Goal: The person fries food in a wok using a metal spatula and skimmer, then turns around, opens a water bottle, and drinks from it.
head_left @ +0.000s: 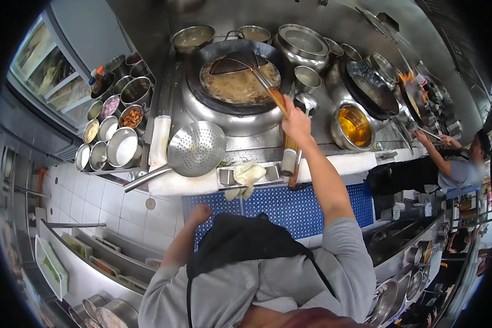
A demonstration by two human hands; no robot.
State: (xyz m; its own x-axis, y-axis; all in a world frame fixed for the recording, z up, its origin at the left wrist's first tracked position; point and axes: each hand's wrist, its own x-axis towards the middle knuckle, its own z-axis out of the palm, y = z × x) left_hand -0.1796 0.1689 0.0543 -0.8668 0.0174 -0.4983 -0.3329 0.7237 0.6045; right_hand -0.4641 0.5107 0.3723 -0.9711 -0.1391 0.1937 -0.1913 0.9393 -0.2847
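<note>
My right hand [296, 121] is closed round the wooden handle of a strainer [232, 65]. The strainer's dark mesh head sits in bubbling liquid in a large wok [195, 94]. Below the counter's front edge, by my apron, my left hand [200, 214] is closed in a loose fist, and I cannot make out anything in it. Between the two hands, a perforated metal ladle [197, 148] rests on a white cloth at the counter's edge, its handle pointing to the lower left. A crumpled pale cloth [249, 174] hangs over the edge nearby.
Metal pots of ingredients [122, 146] stand at the left. A bowl of orange-yellow oil [354, 127] sits right of the wok, beside a second wok [369, 87]. At far right, a co-worker [459, 167] works near flames [407, 77]. Behind me are shelves with containers [106, 257].
</note>
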